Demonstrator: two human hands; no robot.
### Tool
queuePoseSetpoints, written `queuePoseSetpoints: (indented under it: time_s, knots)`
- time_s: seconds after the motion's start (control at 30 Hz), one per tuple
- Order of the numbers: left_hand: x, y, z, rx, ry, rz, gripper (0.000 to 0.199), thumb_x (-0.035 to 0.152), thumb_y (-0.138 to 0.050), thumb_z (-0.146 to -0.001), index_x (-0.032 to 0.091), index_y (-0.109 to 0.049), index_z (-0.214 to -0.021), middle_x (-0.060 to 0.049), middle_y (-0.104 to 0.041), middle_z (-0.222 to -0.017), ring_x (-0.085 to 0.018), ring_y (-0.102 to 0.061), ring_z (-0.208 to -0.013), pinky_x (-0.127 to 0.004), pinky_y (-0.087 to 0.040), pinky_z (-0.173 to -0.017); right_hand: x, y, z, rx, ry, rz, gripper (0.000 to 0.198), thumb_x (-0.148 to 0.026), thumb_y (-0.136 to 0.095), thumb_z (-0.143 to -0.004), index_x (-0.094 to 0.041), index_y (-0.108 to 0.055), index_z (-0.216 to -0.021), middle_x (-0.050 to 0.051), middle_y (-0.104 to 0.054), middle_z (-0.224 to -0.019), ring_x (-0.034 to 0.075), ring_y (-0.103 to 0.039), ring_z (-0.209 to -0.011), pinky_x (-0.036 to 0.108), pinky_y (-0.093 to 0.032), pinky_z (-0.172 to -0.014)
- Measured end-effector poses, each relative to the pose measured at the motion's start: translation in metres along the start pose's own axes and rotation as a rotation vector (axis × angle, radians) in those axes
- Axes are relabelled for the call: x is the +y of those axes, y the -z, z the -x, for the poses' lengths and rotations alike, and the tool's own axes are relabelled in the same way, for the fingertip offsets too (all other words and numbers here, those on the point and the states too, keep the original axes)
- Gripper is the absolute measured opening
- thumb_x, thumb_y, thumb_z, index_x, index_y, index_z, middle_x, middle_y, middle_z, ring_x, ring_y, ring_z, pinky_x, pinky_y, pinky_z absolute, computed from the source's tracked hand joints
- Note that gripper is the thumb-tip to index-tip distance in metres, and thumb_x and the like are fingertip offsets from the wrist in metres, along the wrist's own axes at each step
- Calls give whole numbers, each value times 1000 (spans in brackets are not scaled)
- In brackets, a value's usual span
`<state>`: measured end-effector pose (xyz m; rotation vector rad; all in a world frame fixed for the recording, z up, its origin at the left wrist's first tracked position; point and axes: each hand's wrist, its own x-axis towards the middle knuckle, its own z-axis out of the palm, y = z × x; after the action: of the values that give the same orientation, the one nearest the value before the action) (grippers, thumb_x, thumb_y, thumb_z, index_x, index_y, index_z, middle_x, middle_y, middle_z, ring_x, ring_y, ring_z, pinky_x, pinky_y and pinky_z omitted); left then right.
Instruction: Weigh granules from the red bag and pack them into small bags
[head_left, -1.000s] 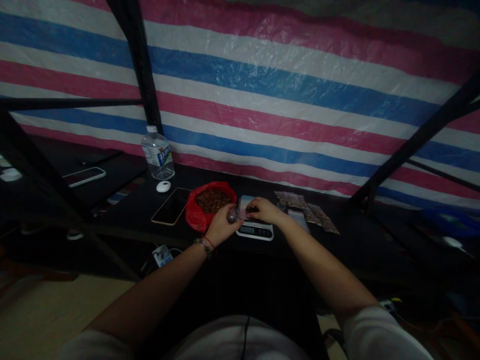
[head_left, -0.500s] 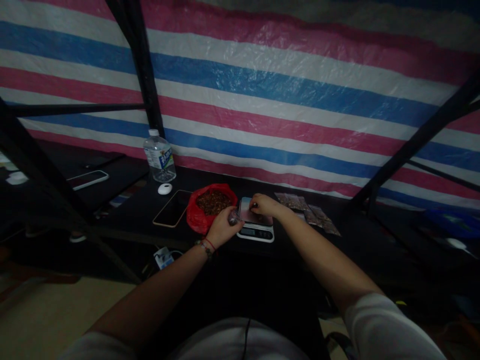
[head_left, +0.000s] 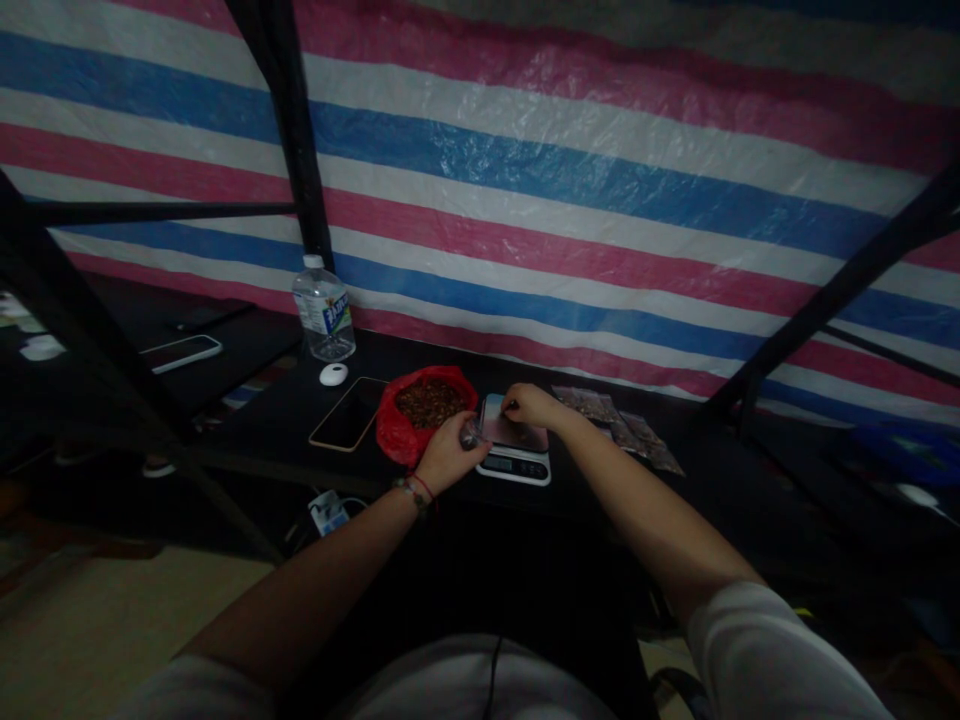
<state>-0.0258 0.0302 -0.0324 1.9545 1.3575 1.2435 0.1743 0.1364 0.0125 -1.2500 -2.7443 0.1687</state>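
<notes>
My left hand (head_left: 450, 450) is closed around a small clear plastic bag (head_left: 470, 433), just left of a white digital scale (head_left: 516, 466). Over the scale's pan (head_left: 517, 434), my right hand (head_left: 531, 405) has its fingers pinched together; what they hold, if anything, is too dark and small to name. Behind my left hand sits an open red plastic bag (head_left: 394, 430) full of small brown pieces (head_left: 429, 402). Several filled clear packets (head_left: 637, 437) lie on the black table to the right of the scale, partly behind my right forearm.
A large clear bottle (head_left: 324, 315) stands at the back left, with a white rounded case (head_left: 334, 374) and a phone (head_left: 349, 415) in front of it. Another phone (head_left: 182, 352) lies farther left. Black metal posts (head_left: 300, 150) frame a striped plastic sheet (head_left: 562, 200).
The view has shifted very slightly. Both hands stay in nearly the same places, the left with the small bag and the right pinched over the scale.
</notes>
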Motion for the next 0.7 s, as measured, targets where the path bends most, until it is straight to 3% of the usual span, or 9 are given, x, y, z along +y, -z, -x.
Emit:
queuePoseSetpoints:
  time_s: [0.13,0.33,0.53,0.7]
  knots:
    - [-3,-2,-2,10,11,8,47,31,-67,-70,14,-55,-112,-10,-64,-106,-23,-61,-96,-36,-47,-89,-2,3,-2,75,-47,-89,21,-10,-60,-70,-15,-73,-86,6,-70,-89,17,-63,-83,24,-46,-76]
    - [-4,-3,-4,43,30,-4,45,33,-68,-70,16,-55,-110,-7,-64,-100,-21,-61,-91,-35,-49,-84,-24,13,-4,96,-113,-329,21,-11,-58,-73,-15,-71,-89,3,-69,-86,12,-61,-66,21,-46,-60]
    - [-1,-1,-4,40,33,4,40,29,-67,-70,14,-55,-106,-8,-63,-100,-21,-60,-91,-34,-47,-83,-60,20,-5,65,106,-366,16,-15,-65,-73,-17,-72,-87,2,-68,-87,14,-61,-81,23,-45,-74]
    - [-2,-2,-5,44,1,28,36,28,-65,-72,15,-55,-104,-6,-63,-98,-20,-60,-90,-34,-48,-81,-76,25,0,8,142,-340,16,-14,-64,-74,-18,-72,-87,1,-67,-88,13,-60,-81,22,-43,-73]
